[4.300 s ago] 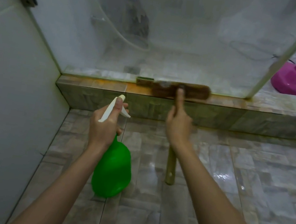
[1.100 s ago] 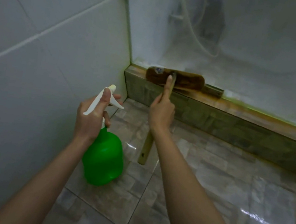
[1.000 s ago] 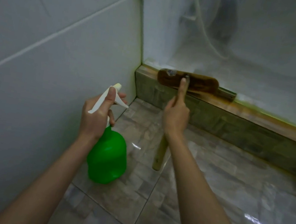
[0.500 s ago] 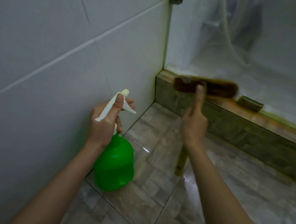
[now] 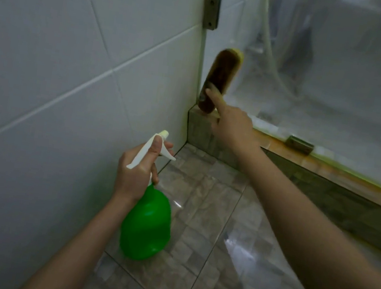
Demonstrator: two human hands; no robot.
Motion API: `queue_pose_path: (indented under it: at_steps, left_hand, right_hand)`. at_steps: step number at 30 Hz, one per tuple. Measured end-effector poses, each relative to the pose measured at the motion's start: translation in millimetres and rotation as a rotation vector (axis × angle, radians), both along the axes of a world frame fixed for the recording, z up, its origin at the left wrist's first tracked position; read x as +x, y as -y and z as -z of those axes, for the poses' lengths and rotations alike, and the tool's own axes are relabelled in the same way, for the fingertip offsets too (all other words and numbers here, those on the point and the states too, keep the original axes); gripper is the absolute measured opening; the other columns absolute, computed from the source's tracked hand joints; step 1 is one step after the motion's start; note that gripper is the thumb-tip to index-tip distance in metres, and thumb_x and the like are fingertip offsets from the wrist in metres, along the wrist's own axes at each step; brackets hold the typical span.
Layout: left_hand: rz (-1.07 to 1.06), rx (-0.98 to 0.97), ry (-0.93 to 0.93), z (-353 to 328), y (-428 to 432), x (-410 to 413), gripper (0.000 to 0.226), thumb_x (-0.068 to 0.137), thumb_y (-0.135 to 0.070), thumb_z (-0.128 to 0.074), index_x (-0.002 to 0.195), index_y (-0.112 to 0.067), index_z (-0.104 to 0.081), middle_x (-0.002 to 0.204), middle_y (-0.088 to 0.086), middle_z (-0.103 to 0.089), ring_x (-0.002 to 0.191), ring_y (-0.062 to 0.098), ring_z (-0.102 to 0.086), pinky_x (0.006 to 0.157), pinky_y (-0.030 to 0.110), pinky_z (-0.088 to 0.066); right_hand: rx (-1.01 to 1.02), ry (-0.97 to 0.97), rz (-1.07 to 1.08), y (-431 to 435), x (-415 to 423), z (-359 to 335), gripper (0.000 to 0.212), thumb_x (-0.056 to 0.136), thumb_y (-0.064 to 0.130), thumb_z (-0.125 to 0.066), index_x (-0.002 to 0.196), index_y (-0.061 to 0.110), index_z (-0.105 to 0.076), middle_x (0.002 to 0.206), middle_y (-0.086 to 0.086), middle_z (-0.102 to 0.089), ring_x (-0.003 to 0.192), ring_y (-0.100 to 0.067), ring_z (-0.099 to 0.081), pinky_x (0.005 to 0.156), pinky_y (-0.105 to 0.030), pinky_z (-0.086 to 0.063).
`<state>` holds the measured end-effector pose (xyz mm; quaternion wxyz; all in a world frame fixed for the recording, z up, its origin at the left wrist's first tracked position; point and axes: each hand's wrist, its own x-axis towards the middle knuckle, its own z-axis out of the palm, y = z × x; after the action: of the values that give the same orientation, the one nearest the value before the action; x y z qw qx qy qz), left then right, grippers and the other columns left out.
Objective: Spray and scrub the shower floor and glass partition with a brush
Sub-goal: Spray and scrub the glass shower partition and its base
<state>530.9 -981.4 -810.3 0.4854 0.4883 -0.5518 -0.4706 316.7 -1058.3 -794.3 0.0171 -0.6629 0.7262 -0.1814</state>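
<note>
In my view the right hand [image 5: 233, 126] sits just above centre, toward 1 o'clock. It grips the brush [image 5: 220, 81]: the index finger lies straight along the brown back of the brush head, and the other fingers are curled under. The hand covers the handle, so I cannot see it. The brush head stands nearly upright, its top leaning toward 1 o'clock. It lies against the glass partition [image 5: 346, 69] right at the corner, where the glass meets the tiled wall [image 5: 74, 51]. Its lower end is at the top of the stone curb [image 5: 328, 181], though I cannot tell whether it touches.

The left hand [image 5: 133, 175] is below centre, at about 7 o'clock. It is wrapped round the neck of the green spray bottle [image 5: 146, 225]. One digit lies over the top of the white spray head [image 5: 144, 155] and the rest are curled beneath the trigger. The bottle hangs clear of the floor [image 5: 221, 224], with its body toward 6 o'clock and its nozzle toward 12 o'clock. It is well apart from the brush.

A grey bracket [image 5: 211, 11] clamps the glass edge to the wall at 12 o'clock. A smaller clip [image 5: 299, 144] sits on the curb at 3 o'clock, just beside the right forearm. Behind the cloudy glass a pale hose [image 5: 270, 57] runs down toward 1 o'clock. The curb's top carries an orange-yellow stain along the foot of the glass. The grey marbled floor tiles look wet and shiny.
</note>
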Motion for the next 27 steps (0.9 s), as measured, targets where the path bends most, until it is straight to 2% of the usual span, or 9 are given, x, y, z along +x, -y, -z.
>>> queue_pose_path:
  at_steps: [2, 5, 7, 9, 12, 16, 18, 21, 27]
  left_hand:
    - [0.002, 0.005, -0.001, 1, 0, -4, 0.038, 0.093, -0.052, -0.048, 0.093, -0.027, -0.076, 0.092, -0.007, -0.079, 0.039, 0.019, -0.048, 0.043, 0.025, -0.044]
    - [0.002, -0.002, -0.002, 4, 2, -6, 0.033, 0.092, -0.053, -0.049, 0.084, -0.042, -0.079, 0.086, 0.010, -0.078, 0.040, 0.020, -0.048, 0.048, 0.028, -0.044]
    - [0.011, -0.003, 0.009, 6, 3, -10, 0.031, 0.093, -0.053, -0.049, 0.081, -0.049, -0.078, 0.087, 0.021, -0.074, 0.042, 0.022, -0.049, 0.049, 0.028, -0.044]
    - [0.011, -0.004, 0.011, 6, 4, -15, 0.033, 0.093, -0.052, -0.048, 0.084, -0.043, -0.078, 0.086, 0.005, -0.078, 0.042, 0.022, -0.049, 0.046, 0.027, -0.043]
    - [0.013, -0.003, 0.032, 6, 4, -17, 0.038, 0.095, -0.050, -0.047, 0.093, -0.026, -0.076, 0.090, -0.011, -0.078, 0.040, 0.017, -0.048, 0.043, 0.024, -0.043]
    - [0.016, -0.008, 0.036, 8, 4, -17, 0.039, 0.096, -0.049, -0.047, 0.096, -0.024, -0.076, 0.093, -0.008, -0.078, 0.040, 0.017, -0.047, 0.043, 0.023, -0.043]
    - [0.020, -0.006, 0.046, 9, 3, -19, 0.043, 0.095, -0.050, -0.047, 0.097, -0.019, -0.076, 0.094, -0.006, -0.078, 0.039, 0.018, -0.047, 0.043, 0.022, -0.043]
    - [0.011, -0.015, 0.031, 11, 3, -19, 0.039, 0.100, -0.047, -0.048, 0.096, -0.020, -0.076, 0.094, -0.006, -0.078, 0.041, 0.018, -0.048, 0.042, 0.023, -0.043]
    - [-0.039, -0.008, -0.003, 4, 3, -21, 0.032, 0.095, -0.051, -0.047, 0.091, -0.034, -0.075, 0.086, -0.006, -0.078, 0.041, 0.017, -0.047, 0.044, 0.024, -0.042]
  right_hand:
    - [0.096, -0.137, -0.060, 7, -12, -11, 0.069, 0.094, 0.018, -0.045, 0.149, 0.047, -0.015, 0.087, -0.010, -0.058, 0.069, -0.027, -0.053, 0.059, -0.034, -0.041]
    - [0.068, -0.219, -0.044, -2, -37, -21, 0.065, 0.098, 0.020, -0.042, 0.150, 0.046, -0.012, 0.089, -0.009, -0.055, 0.072, -0.027, -0.056, 0.059, -0.034, -0.043]
    - [-0.006, -0.281, 0.082, -16, -54, -25, 0.056, 0.098, 0.036, -0.047, 0.149, 0.031, -0.025, 0.096, -0.010, -0.058, 0.077, -0.029, -0.059, 0.060, -0.033, -0.041]
    - [-0.010, -0.365, 0.237, -29, -69, -30, 0.051, 0.092, 0.055, -0.049, 0.122, 0.014, -0.055, 0.082, -0.008, -0.058, 0.071, -0.028, -0.058, 0.060, -0.031, -0.037]
    - [0.098, -0.422, 0.300, -41, -80, -30, 0.063, 0.088, 0.070, -0.039, 0.081, 0.010, -0.059, 0.060, -0.002, -0.045, 0.059, -0.024, -0.050, 0.058, -0.030, -0.039]
    - [0.091, -0.291, 0.080, -36, -60, -19, 0.034, 0.101, 0.042, -0.036, 0.125, 0.018, -0.040, 0.084, -0.007, -0.055, 0.062, -0.028, -0.052, 0.056, -0.034, -0.041]
    - [0.061, -0.329, -0.036, -24, -40, -18, 0.055, 0.101, 0.020, -0.037, 0.147, 0.038, -0.012, 0.083, -0.008, -0.046, 0.055, -0.027, -0.046, 0.051, -0.035, -0.037]
    - [0.065, -0.395, -0.060, -13, -19, -17, 0.082, 0.097, 0.005, -0.041, 0.148, 0.047, 0.007, 0.063, -0.004, -0.036, 0.045, -0.020, -0.035, 0.047, -0.034, -0.035]
    - [0.021, -0.289, 0.133, -84, -34, -2, 0.098, 0.090, -0.004, -0.041, 0.143, 0.055, 0.016, 0.052, 0.000, -0.035, 0.038, -0.018, -0.036, 0.035, -0.028, -0.029]
